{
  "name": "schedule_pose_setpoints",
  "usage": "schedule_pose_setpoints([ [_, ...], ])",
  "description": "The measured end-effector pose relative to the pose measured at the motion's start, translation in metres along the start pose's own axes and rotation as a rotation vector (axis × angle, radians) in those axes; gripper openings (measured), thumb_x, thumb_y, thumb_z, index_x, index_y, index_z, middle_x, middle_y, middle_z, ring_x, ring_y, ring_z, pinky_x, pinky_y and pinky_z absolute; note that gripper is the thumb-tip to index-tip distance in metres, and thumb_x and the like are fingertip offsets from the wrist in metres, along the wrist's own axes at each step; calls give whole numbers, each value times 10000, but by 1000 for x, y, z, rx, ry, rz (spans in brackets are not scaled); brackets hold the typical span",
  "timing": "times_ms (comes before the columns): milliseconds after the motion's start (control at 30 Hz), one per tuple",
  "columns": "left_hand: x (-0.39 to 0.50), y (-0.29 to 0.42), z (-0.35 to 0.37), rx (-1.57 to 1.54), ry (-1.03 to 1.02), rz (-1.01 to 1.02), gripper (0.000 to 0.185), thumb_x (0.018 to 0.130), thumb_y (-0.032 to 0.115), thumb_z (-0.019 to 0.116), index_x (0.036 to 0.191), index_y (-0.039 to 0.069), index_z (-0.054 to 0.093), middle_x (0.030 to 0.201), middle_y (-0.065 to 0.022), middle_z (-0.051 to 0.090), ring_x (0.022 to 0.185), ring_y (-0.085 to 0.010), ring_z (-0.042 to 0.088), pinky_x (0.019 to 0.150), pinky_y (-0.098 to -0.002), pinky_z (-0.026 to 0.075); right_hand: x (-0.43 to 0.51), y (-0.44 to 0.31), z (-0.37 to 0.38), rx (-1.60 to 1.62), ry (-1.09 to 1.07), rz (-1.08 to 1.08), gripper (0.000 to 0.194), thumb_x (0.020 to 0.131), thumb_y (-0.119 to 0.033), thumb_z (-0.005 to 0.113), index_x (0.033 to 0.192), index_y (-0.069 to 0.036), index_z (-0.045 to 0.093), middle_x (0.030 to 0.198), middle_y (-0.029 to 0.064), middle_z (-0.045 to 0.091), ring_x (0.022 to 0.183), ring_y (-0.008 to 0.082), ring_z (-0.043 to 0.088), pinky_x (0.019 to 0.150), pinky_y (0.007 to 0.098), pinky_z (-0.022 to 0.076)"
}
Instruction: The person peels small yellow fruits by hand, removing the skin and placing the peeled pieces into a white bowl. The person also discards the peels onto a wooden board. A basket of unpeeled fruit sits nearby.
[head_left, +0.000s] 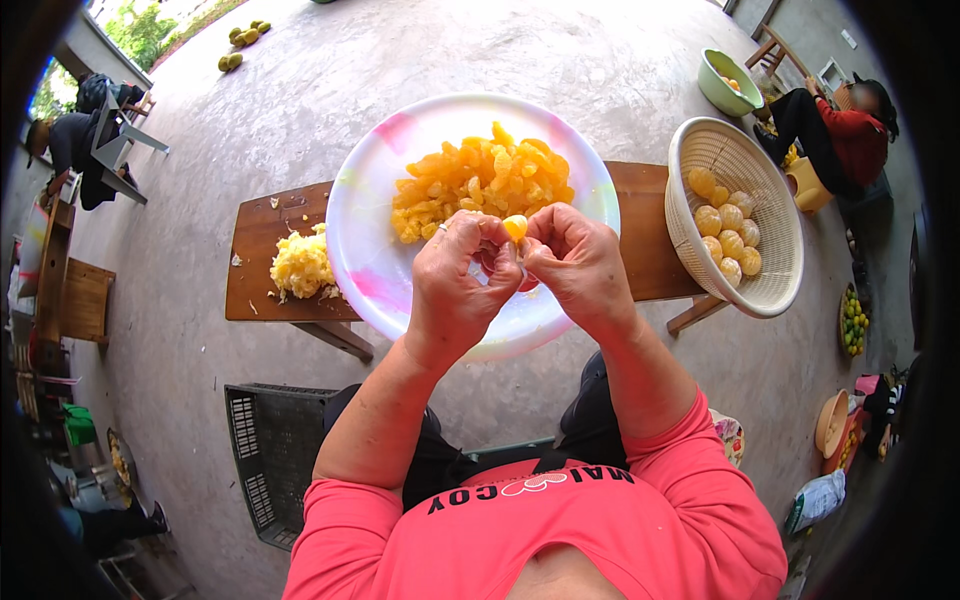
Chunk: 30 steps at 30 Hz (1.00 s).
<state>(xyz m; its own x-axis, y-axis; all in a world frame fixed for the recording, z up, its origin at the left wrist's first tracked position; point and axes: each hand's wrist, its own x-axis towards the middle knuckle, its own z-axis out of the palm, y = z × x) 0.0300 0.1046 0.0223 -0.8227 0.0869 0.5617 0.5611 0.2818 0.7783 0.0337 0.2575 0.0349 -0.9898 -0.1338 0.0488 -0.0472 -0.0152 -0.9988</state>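
Note:
Over the near part of a large round plastic basin (360, 300), my left hand (469, 274) and my right hand (574, 262) meet at the fingertips. Between them they pinch a small citrus segment (515, 226). A heap of peeled orange segments (480, 176) lies in the basin beyond my hands. The basin rests on a brown wooden bench (259, 255). To its left, a pile of pale yellow membrane scraps (300, 262) lies on the wood. On the right, a cream woven basket (780, 289) holds several peeled whole citrus fruits (731, 217).
A black plastic crate (281, 450) stands on the floor beside my left leg. A green basin (731, 90) and a seated person in red (855, 135) are at the upper right. Another person (67, 146) leans by a grey chair (112, 142) at the upper left.

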Motion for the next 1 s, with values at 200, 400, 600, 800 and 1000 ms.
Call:
schedule_pose_setpoints([
  [200,0,-4,-2,-209,-4,-316,87,811,-34,652,863,-3,589,756,-19,579,652,-69,560,600,-237,489,2,1,-3,162,15,72,67,840,-23,640,839,15,585,776,9,585,676,53,573,615,258,594],
  [400,3,-8,-10,-671,-52,-564,40,891,18,603,920,2,581,808,-19,580,669,-66,559,624,-235,506,4,2,-15,363,-83,137,95,881,-79,630,871,-1,576,788,5,574,652,55,573,615,268,591],
  [600,6,-11,-14,-898,-127,-648,73,908,69,589,950,13,567,787,-38,587,654,-106,579,620,-271,511,5,6,-17,424,-150,138,108,903,-109,612,904,-12,564,776,9,566,620,60,567,610,277,587],
  [800,6,-7,-13,-686,-152,-556,125,858,50,641,954,9,573,877,-49,591,698,-115,594,626,-257,515,4,5,-13,305,-128,112,111,910,-118,597,908,-13,559,761,18,568,618,63,567,601,291,592],
  [1000,5,-3,-11,-469,-98,-521,148,843,19,651,969,9,575,911,-40,591,724,-92,584,645,-240,516,3,2,-10,154,-129,93,92,894,-91,607,881,-12,563,775,4,558,647,54,568,614,276,590],
])
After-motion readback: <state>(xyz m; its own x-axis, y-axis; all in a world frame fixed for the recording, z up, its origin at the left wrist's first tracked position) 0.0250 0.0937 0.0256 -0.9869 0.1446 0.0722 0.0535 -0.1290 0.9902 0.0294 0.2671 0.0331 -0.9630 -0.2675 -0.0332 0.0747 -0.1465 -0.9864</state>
